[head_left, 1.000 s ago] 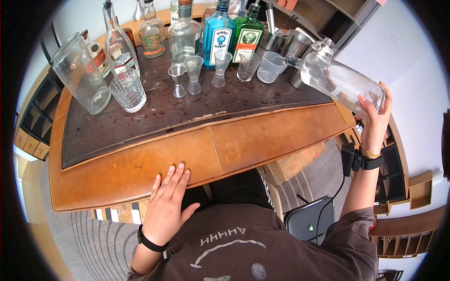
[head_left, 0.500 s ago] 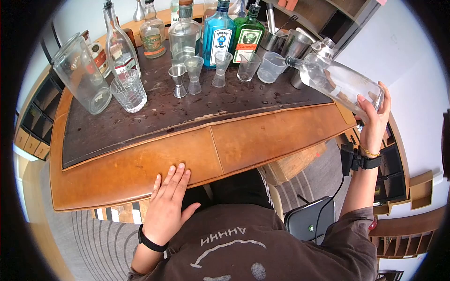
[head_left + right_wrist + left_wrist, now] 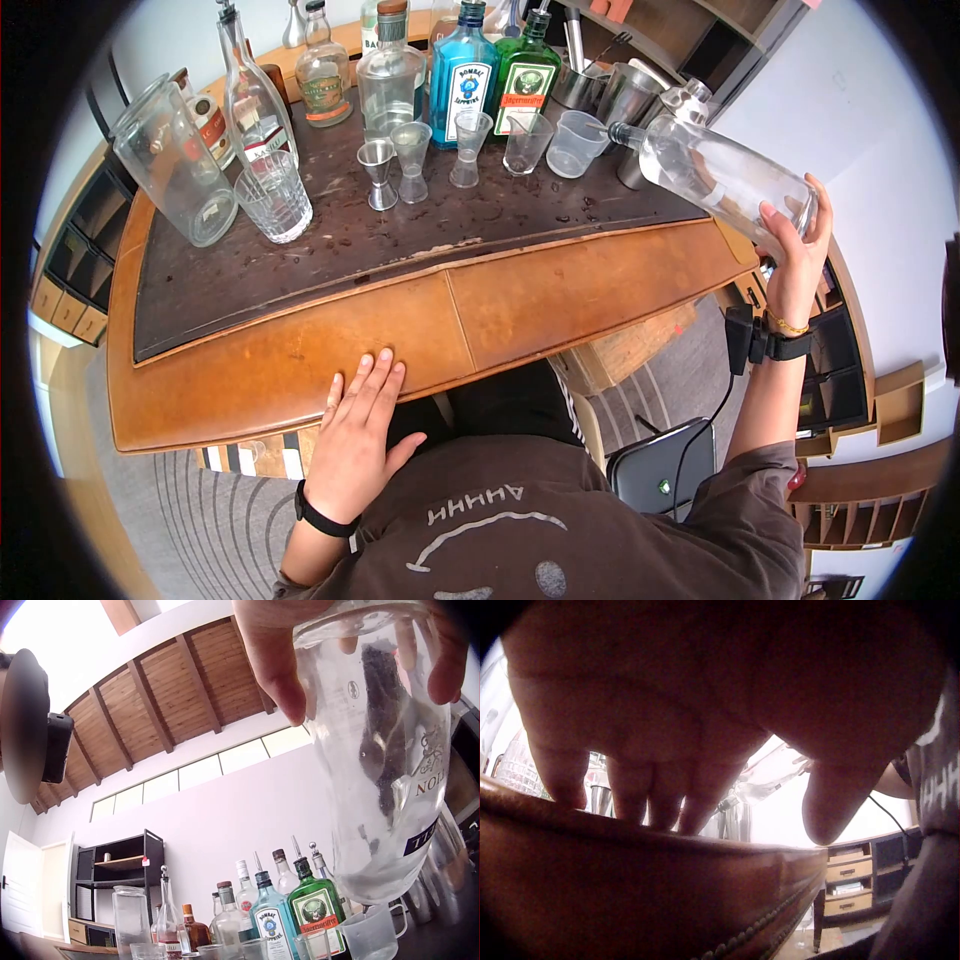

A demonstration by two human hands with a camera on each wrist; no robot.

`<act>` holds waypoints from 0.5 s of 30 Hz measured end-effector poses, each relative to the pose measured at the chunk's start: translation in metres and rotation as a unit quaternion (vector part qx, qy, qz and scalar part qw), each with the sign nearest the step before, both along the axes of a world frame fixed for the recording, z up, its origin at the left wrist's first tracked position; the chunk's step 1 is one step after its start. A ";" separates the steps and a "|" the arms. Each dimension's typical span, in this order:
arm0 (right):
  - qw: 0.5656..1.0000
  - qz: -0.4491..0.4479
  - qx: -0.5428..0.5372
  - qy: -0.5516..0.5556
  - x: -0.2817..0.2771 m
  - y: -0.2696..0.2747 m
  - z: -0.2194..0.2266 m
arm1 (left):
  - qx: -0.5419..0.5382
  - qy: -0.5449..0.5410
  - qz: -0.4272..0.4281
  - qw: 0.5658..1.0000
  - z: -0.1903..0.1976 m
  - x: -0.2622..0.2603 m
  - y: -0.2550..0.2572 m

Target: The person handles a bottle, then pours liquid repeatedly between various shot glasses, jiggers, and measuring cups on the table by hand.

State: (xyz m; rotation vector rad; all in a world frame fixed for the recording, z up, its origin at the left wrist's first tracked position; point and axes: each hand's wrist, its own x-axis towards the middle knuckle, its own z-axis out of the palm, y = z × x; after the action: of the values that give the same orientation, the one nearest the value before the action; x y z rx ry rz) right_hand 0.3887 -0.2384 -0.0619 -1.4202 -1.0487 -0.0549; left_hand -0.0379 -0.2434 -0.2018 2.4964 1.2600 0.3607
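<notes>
My right hand (image 3: 803, 235) grips the base end of a clear glass bottle (image 3: 715, 170), fingers and thumb around it. The bottle is tilted, base high, its narrow neck at the rim of a translucent plastic measuring cup (image 3: 574, 152). In the right wrist view the bottle (image 3: 375, 795) hangs over the handled cup (image 3: 369, 937), and its neck is hidden behind its body. My left hand (image 3: 362, 425) lies on the table's tan leather edge (image 3: 460, 310), fingers straight, holding nothing. From below, the left wrist view shows this hand (image 3: 697, 697) with fingertips on the edge.
Left of the cup stand a small clear cup (image 3: 525, 150), two hourglass measures and a metal jigger (image 3: 380, 178). Behind are a blue bottle (image 3: 463, 85), a green bottle (image 3: 525, 85) and metal shakers (image 3: 628, 95). A cut-glass tumbler (image 3: 275, 200) and tall glass vessel (image 3: 180, 165) stand at left.
</notes>
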 end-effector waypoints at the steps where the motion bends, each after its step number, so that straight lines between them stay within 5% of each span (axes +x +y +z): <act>1: 1.000 0.000 0.000 0.000 -0.001 -0.001 0.000 | 0.000 0.001 0.001 1.000 0.000 0.000 0.000; 15: 1.000 -0.009 -0.001 0.028 -0.005 -0.002 -0.005 | -0.003 0.003 -0.001 1.000 0.001 0.000 0.000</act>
State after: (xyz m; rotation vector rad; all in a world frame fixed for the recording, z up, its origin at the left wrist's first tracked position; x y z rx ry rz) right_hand 0.3833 -0.2403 -0.0673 -1.4256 -0.9903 -0.0271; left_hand -0.0382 -0.2438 -0.2013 2.4962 1.2581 0.3490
